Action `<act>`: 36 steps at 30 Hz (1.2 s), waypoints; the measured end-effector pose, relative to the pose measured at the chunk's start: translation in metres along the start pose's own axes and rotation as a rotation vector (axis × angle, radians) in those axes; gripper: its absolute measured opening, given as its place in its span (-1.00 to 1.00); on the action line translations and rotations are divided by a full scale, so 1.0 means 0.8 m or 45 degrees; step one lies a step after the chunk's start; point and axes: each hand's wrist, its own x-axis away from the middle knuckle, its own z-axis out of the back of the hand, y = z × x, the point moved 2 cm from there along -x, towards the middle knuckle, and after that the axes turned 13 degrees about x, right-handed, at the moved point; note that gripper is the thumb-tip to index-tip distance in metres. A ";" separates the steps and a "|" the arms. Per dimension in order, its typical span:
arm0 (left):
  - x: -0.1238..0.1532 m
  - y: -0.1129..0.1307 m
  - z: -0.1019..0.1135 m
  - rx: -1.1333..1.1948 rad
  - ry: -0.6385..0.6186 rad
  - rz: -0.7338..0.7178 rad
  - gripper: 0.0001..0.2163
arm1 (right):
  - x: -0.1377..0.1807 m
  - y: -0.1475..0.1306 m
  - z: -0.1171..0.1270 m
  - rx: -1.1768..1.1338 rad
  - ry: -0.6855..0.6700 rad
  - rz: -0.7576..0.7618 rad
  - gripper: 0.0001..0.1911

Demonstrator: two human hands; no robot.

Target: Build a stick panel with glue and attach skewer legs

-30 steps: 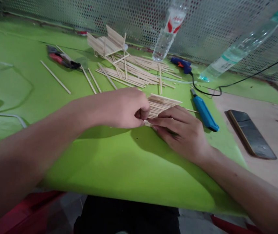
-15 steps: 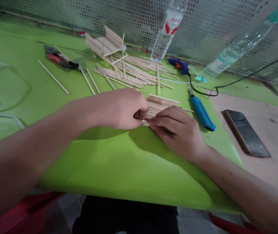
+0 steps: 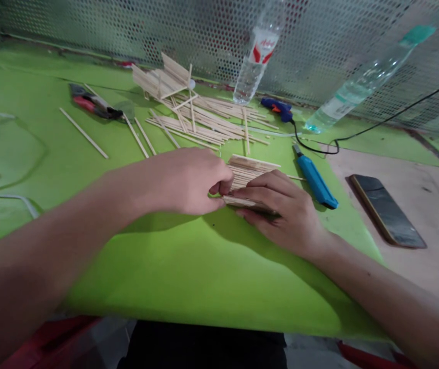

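My left hand [image 3: 188, 179] pinches the near edge of the stick panel [image 3: 248, 177]; right hand [image 3: 281, 212] presses flat on it. Pale thin sticks, side by side, mid-counter [image 3: 188, 266], knife [image 3: 314, 179] at 3 o'clock.

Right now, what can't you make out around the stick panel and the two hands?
- Head view: near end of the stick panel is hidden under the right hand.
- Left hand fingertips curl out of sight; grip unclear.
- Bottle top is cut off by the frame edge.
- Left forearm is blurred.
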 end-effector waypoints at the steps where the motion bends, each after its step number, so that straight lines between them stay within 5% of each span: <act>1: 0.000 0.000 -0.001 -0.003 0.014 -0.012 -0.86 | 0.001 0.001 0.000 0.004 0.001 -0.009 -0.66; 36: -0.002 0.024 -0.010 -0.296 -0.011 -0.088 -0.82 | 0.006 0.007 0.009 -0.057 -0.090 -0.055 -0.77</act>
